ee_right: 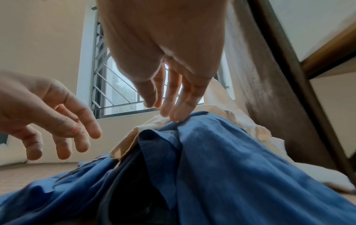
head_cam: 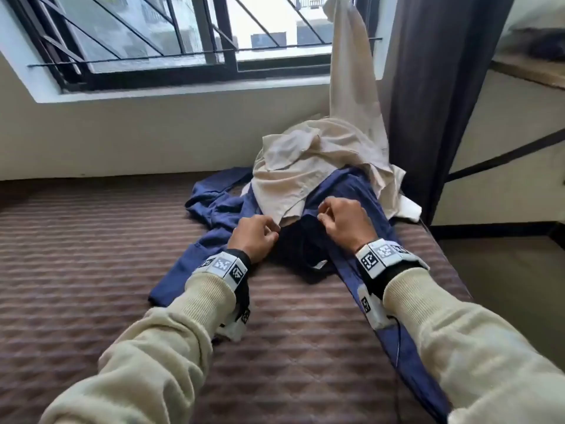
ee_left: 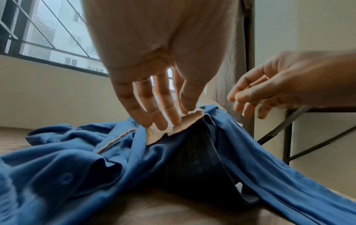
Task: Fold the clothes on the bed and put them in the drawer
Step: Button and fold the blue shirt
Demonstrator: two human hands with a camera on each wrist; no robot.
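Head view shows the clothes heaped at centre frame on the bed [head_cam: 91,270]: a blue shirt [head_cam: 360,191] spread under a cream garment [head_cam: 305,160]. Both hands reach for the pile, so sorting looks barely begun; next comes a firm grip and lifting one piece free. Only the wrist views reveal the fingers: the left hand [ee_left: 154,97] touches the cream hem with straight fingers, and the right hand [ee_right: 173,94], fingers extended, touches the blue cloth. No drawer is visible.
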